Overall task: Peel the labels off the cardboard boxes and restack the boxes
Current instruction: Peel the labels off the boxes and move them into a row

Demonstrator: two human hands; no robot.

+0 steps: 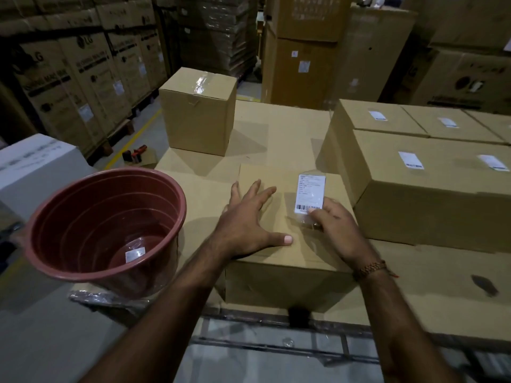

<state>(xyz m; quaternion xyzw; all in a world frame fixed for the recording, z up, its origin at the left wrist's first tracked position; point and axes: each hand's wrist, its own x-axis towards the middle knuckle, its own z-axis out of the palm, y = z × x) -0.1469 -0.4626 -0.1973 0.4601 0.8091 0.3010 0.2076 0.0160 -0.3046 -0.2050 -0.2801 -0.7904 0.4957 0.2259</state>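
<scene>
LG-printed cartons [69, 70] upper left; my flat left hand [249, 228] steadies the brown cardboard box [276, 266], my right hand [336, 225] pinches its upright white barcode label [310, 193].

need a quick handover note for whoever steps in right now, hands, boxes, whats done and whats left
Left hand: flat, fingers spread, pressing on the near box.
Right hand: fingers picking at the lower edge of the label, which is mostly still stuck down.
Red bucket at left holds one peeled label.
Tall box behind shows no label.
Boxes at right still carry labels.
Left: finish this peel, drop it in the bucket, strip the rest, restack.
</scene>
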